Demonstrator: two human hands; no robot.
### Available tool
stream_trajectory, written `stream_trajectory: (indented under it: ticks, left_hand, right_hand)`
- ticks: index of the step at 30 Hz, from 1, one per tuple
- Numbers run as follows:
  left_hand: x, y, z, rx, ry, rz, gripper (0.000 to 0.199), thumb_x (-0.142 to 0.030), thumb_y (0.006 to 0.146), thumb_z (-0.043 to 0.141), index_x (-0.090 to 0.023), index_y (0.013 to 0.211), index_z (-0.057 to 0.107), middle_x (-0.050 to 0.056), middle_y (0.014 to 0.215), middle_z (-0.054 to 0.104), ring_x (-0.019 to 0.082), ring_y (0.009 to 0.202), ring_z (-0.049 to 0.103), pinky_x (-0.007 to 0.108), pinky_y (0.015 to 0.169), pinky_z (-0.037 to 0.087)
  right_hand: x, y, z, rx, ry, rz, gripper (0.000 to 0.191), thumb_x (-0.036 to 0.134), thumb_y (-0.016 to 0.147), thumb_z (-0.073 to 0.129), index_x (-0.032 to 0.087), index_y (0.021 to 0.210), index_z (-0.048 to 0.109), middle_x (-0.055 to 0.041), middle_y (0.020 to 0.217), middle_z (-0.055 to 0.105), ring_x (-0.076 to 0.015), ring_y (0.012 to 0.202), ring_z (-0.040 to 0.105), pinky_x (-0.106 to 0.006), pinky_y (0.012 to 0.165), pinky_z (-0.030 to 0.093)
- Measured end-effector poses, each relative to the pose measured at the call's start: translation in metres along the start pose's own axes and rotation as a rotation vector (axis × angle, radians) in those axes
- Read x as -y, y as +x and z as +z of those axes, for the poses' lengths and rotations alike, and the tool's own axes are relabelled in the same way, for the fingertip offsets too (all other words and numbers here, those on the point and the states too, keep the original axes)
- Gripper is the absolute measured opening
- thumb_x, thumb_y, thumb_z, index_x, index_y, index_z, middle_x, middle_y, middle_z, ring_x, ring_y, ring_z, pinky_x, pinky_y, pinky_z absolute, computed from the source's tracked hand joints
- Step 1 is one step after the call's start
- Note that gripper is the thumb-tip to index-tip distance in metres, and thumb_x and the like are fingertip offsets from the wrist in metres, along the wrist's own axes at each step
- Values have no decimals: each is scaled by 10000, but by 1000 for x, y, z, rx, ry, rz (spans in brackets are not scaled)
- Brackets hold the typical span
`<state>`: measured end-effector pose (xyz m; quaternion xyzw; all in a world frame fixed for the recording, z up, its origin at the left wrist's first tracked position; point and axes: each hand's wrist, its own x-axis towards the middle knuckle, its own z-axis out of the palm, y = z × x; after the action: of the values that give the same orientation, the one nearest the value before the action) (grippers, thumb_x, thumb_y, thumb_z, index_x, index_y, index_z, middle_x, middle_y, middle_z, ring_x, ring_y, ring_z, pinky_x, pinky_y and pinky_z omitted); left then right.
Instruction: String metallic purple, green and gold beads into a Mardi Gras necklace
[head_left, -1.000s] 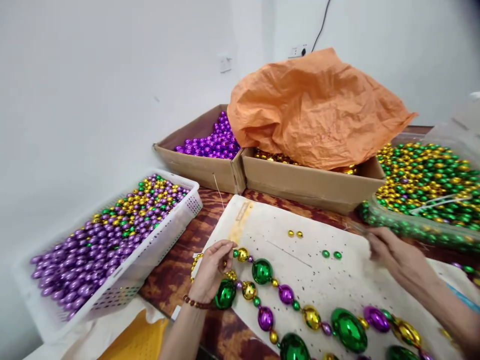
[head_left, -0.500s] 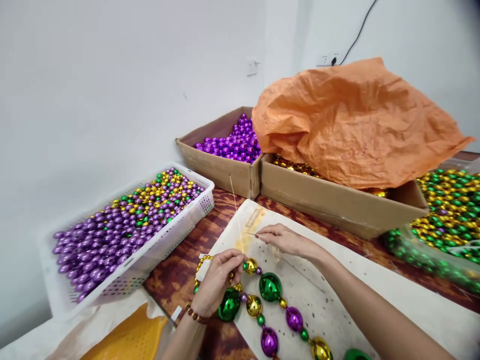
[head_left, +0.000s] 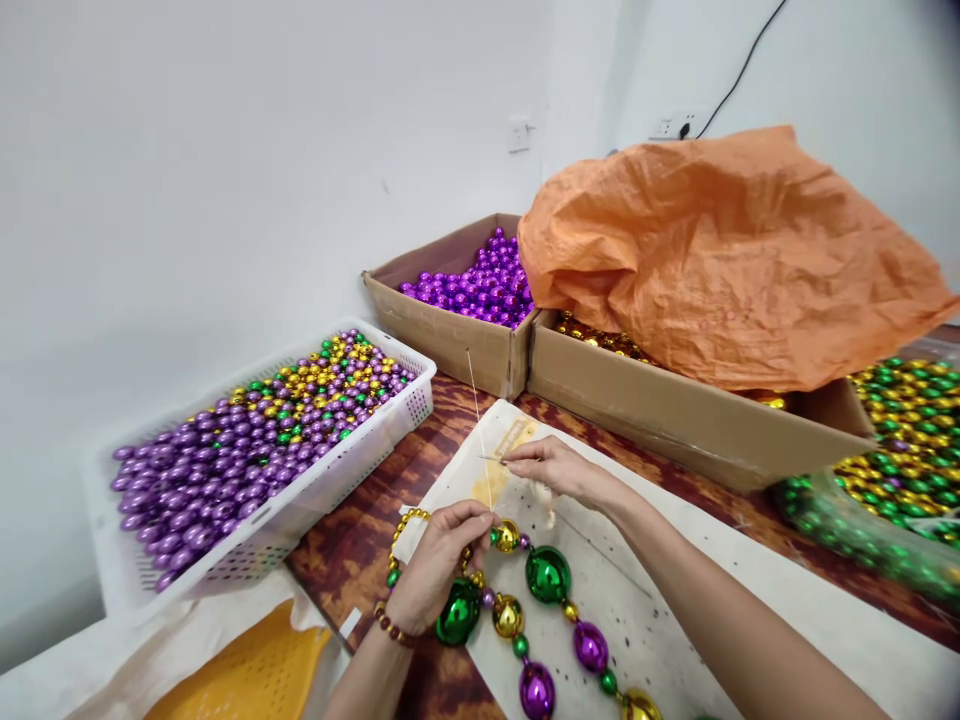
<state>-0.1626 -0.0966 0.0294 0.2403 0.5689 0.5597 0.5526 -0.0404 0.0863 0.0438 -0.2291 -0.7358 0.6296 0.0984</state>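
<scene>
My left hand point(head_left: 439, 560) is closed in a pinch on the end of a bead garland point(head_left: 547, 574), strung with green, gold and purple beads large and small. A thin white thread point(head_left: 476, 400) rises from the pinching fingertips. Just above and to the right, my right hand point(head_left: 559, 468) pinches a thin needle-like tool point(head_left: 491, 459), its tip pointing left and crossing the thread in view; whether they touch I cannot tell. Small gold beads point(head_left: 409, 515) loop out behind the left hand, which hides part of the garland.
A white basket point(head_left: 262, 515) of small mixed beads stands at left. Behind are a cardboard box point(head_left: 450, 330) of purple beads and another box point(head_left: 675, 405) under an orange sack point(head_left: 720, 250). White sheeting point(head_left: 675, 560) covers part of the table. A yellow perforated tray point(head_left: 240, 670) lies front left.
My right hand has moved slightly left, bringing the needle-like tool's tip up to the thread. My left hand keeps its pinch. The camera view has shifted a little.
</scene>
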Motion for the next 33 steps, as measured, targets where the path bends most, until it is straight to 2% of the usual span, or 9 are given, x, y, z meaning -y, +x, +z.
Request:
stream_trajectory:
  ticks: [3,10,13,16,20,24,29,31,33]
  left_hand:
    - [0,0,0,6,-1,-2,219,-342,820,657,-128,774,647,-14,625,520,47,495,415,181,465,253]
    - [-1,1,2,-6,18,10,218,-348,811,664,-132,776,653,-14,627,523,49,493,411,180,466,258]
    - [-4,-1,1,-8,18,3,225,-356,802,670,-135,766,653,-15,625,521,53,487,412,181,459,256]
    - [-11,-4,1,-4,14,-1,216,-356,798,672,-140,796,666,-6,646,541,62,505,423,180,468,283]
    - [-21,-4,10,56,111,24,213,-354,820,649,-142,834,672,16,690,576,87,544,460,193,496,326]
    - [-27,1,34,124,234,57,206,-358,832,640,-154,814,665,13,694,590,93,542,471,201,515,348]
    - [-39,-4,71,192,303,122,204,-354,828,647,-152,797,665,19,682,609,95,519,482,204,502,355]
    - [-44,-8,81,217,228,93,188,-337,823,655,-150,810,668,19,681,612,89,506,481,201,492,349]
    - [-47,-12,87,256,112,29,177,-327,830,646,-151,830,668,15,678,605,82,496,475,195,480,340]
  right_hand:
    - [-1,-1,-3,4,0,9,355,368,772,661,164,1048,753,-61,1033,735,-218,915,642,-323,846,467]
    - [1,9,2,-7,-26,-21,362,360,731,680,159,1021,759,-60,1039,740,-246,982,650,-344,897,473]
    - [-2,-10,-12,-93,-72,-8,357,375,752,660,159,1019,757,-66,1035,739,-263,982,647,-373,900,472]
    - [-11,-68,-46,-233,-151,45,352,393,793,638,163,1036,746,-81,1075,721,-287,1009,629,-417,937,439]
    - [-24,-190,-94,-460,-309,173,402,451,826,615,172,1100,711,-108,1154,684,-303,1051,613,-409,928,450]
    - [-50,-291,-108,-620,-439,342,395,469,867,554,172,1090,687,-112,1094,693,-273,968,640,-350,823,503]
    - [-120,-350,-98,-688,-776,429,379,403,902,454,162,1097,672,-128,1017,680,-273,928,630,-391,831,489]
    - [-142,-358,-93,-700,-907,477,386,385,883,451,153,1086,683,-147,999,674,-300,930,620,-434,834,480]
    - [-146,-353,-87,-734,-993,509,372,379,839,486,172,1065,696,-155,1035,667,-341,954,603,-486,827,469]
